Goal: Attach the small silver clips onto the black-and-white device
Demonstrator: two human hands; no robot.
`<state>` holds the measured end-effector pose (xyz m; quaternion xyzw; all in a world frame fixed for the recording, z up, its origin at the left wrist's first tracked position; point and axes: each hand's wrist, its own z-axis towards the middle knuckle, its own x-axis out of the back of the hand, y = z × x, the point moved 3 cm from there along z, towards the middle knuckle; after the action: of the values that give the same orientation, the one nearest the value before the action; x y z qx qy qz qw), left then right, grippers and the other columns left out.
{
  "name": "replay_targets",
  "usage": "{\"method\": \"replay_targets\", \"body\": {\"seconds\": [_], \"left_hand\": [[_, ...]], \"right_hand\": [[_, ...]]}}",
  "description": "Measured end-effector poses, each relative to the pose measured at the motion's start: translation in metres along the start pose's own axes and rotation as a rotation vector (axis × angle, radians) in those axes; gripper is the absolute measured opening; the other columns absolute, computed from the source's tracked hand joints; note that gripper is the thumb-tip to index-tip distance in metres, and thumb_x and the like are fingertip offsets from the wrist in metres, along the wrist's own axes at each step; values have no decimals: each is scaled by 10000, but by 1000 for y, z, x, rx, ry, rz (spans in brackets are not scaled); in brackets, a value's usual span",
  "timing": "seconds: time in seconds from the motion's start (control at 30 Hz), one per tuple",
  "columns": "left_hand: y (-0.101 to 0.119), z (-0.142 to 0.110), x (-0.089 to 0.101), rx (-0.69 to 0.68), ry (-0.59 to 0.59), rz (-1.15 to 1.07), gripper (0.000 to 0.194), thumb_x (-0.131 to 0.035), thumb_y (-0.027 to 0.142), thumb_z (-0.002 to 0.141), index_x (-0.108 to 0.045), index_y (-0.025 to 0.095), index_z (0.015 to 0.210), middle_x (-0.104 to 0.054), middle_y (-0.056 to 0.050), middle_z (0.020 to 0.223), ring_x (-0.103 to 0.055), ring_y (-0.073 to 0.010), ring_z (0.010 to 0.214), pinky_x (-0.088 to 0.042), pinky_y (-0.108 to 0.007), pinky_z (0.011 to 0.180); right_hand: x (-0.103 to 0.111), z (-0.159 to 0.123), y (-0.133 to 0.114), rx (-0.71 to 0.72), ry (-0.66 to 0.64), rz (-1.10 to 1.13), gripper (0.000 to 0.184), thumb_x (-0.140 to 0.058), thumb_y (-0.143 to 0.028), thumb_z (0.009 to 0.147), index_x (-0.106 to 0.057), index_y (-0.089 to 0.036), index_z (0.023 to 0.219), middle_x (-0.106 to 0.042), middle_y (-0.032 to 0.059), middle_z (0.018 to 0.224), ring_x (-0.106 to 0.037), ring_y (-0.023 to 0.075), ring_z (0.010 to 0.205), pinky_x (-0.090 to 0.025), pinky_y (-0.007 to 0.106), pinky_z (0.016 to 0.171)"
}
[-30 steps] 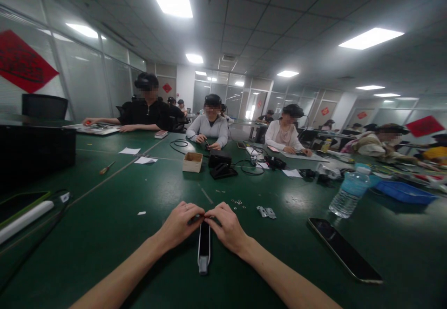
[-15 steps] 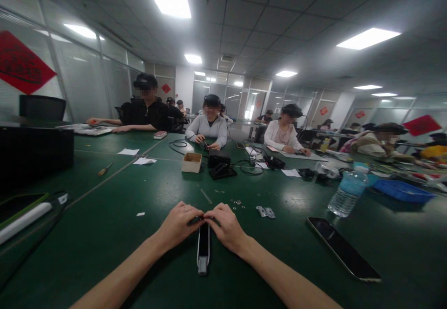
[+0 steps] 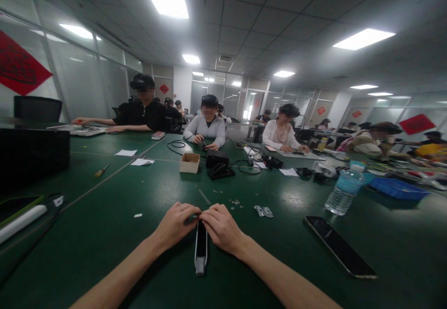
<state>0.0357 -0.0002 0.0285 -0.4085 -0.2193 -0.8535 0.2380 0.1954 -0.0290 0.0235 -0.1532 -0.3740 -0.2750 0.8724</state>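
Observation:
A long narrow piece, black on top with pale side edges and a grey metal-looking block at its near end (image 3: 201,246), points away from me on the green table. My left hand (image 3: 178,225) closes at its far end from the left, thumb and fingers pinched together. From the right, my right hand (image 3: 223,227) meets it there, fingers bent and pressed against the same end. The fingertips of both hands touch or nearly touch, and they hide that far end. Right of my hands lie several small rings (image 3: 236,203) and grey metal brackets (image 3: 263,211).
A phone (image 3: 338,246) and a water bottle (image 3: 345,190) are on the right, with a blue tray (image 3: 398,189) behind. Ahead stand a small box (image 3: 189,163) and a black device (image 3: 218,164) with cables. A screwdriver (image 3: 102,170) lies left. Co-workers sit across the table.
The whole view has shifted slightly. My right fingers have curled further over the far end of the piece, while my left hand stays almost in place.

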Motion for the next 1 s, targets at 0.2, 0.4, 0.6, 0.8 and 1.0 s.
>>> {"method": "replay_targets", "body": {"seconds": [0.2, 0.4, 0.6, 0.8, 1.0], "left_hand": [[-8, 0, 1, 42, 28, 20, 128, -564, 192, 834, -639, 211, 937, -707, -14, 915, -645, -174, 837, -423, -294, 751], [-17, 1, 7, 150, 9, 24, 155, -512, 224, 841, -646, 206, 918, -686, -25, 872, -626, -172, 798, -446, -293, 746], [-22, 1, 9, 261, -134, -9, 164, -512, 245, 825, -647, 192, 902, -697, -22, 838, -623, -173, 729, -453, -305, 737], [-27, -2, 5, 280, -220, -74, 187, -513, 257, 816, -674, 199, 891, -707, -11, 812, -631, -154, 703, -463, -267, 710], [-24, -3, 5, 276, -252, -93, 186, -528, 244, 809, -688, 208, 897, -706, 0, 779, -637, -147, 700, -461, -247, 682]], "right_hand": [[2, 0, 3, 2, 4, -9, 214, -442, -188, 936, -602, -161, 1077, -670, 86, 1009, -528, 195, 916, -417, 353, 814], [7, -3, 19, -63, 53, -23, 176, -489, -158, 902, -611, -167, 1028, -678, 71, 981, -538, 196, 905, -405, 351, 813], [13, -13, 45, -209, 10, -52, 168, -522, -119, 859, -639, -166, 971, -685, 72, 936, -555, 203, 893, -403, 350, 796], [15, -15, 49, -326, -132, -32, 138, -549, -124, 839, -659, -166, 910, -690, 67, 906, -568, 200, 884, -421, 340, 771], [15, -11, 37, -334, -231, -13, 105, -576, -153, 835, -667, -174, 884, -683, 52, 879, -569, 191, 866, -432, 337, 763]]}}
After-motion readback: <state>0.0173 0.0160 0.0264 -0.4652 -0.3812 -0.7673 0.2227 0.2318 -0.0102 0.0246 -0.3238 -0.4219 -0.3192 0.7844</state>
